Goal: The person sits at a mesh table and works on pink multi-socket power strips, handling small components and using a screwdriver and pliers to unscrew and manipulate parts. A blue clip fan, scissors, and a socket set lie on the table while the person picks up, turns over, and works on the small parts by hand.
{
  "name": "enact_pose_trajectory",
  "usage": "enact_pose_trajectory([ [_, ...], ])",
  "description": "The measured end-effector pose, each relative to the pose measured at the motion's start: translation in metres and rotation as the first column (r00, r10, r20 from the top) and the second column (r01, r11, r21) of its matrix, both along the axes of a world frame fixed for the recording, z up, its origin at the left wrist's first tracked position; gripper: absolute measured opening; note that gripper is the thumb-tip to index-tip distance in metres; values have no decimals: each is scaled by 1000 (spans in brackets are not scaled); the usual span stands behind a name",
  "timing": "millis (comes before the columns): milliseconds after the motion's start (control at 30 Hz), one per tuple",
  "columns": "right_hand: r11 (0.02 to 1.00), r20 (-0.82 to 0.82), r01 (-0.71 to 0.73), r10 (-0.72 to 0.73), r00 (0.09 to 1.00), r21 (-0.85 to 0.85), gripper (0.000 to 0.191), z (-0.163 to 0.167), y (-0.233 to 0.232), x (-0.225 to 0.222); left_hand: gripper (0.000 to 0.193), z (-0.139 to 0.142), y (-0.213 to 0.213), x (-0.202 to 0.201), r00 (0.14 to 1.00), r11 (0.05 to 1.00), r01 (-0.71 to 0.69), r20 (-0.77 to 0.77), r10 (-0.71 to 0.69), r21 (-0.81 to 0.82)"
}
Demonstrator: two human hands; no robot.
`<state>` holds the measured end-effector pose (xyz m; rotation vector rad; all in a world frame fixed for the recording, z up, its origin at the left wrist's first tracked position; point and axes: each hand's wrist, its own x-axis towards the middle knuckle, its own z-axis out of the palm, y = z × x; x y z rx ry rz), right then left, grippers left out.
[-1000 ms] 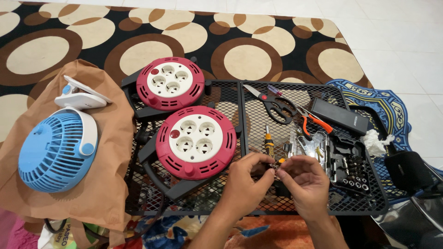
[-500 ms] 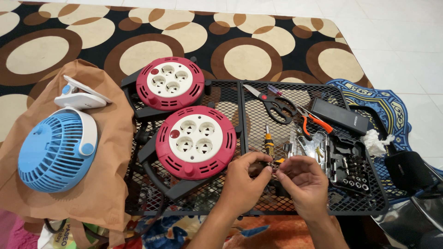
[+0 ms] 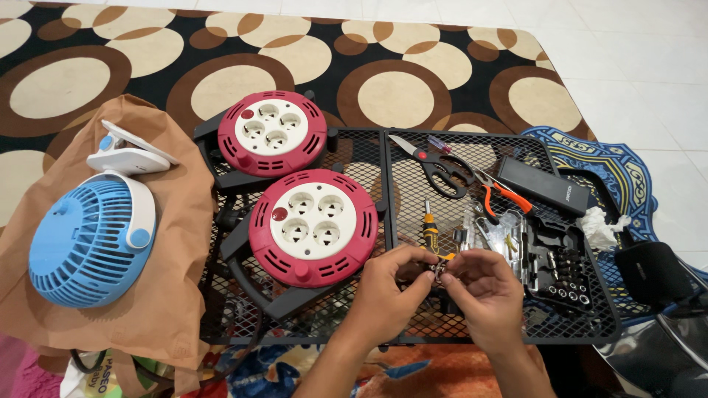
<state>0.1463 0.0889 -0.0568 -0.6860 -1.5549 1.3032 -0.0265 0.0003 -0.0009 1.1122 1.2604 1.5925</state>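
Near the front edge of the black mesh tabletop (image 3: pixel 516 328), right of its middle, the left hand (image 3: pixel 391 295) and the right hand (image 3: pixel 483 295) meet fingertip to fingertip, both pinched closed on a small metal part (image 3: pixel 440 274) held between them just above the mesh; the part is too small to make out what kind of piece it is. Just behind the hands lies a short screwdriver (image 3: pixel 429 228) with a yellow and black handle, its shaft pointing toward the back edge. To the right of the right hand, near the right edge, sits an open black bit case (image 3: pixel 560 265) with rows of sockets and bits, and a few loose metal pieces lie between it and the screwdriver. Toward the back edge lie black-handled scissors (image 3: pixel 435 162), orange-handled pliers (image 3: pixel 498 190) and a flat black box (image 3: pixel 542 184). On the left half of the tabletop stand two red cable reels with white four-socket faces: the nearer reel (image 3: pixel 313 228) just left of the left hand, the farther reel (image 3: pixel 271 133) at the back left corner. Off the left edge, a blue and white clip fan (image 3: pixel 92 232) rests on brown paper (image 3: pixel 169 295) spread over the patterned carpet (image 3: pixel 398 96).
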Motion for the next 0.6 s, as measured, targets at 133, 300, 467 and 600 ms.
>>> enact_pose_trajectory([
  [133, 1000, -45, 8, -7, 999, 15, 39, -1, -2, 0, 23, 2, 0, 0, 1000, 1000, -1, -18, 1, -27],
  [300, 999, -47, 28, -27, 999, 24, 37, -2, -1, 1, 22, 8, -1, -2, 996, 1000, -4, -88, 3, -3],
  [467, 997, -52, 67, -66, 996, 22, 37, -3, -3, 2, 28, 11, -5, -5, 993, 999, 47, -110, -46, 12],
  [600, 995, -34, 101, -100, 994, 20, 35, -4, -3, 3, 30, 10, -6, -6, 986, 998, 51, -162, -46, 27],
])
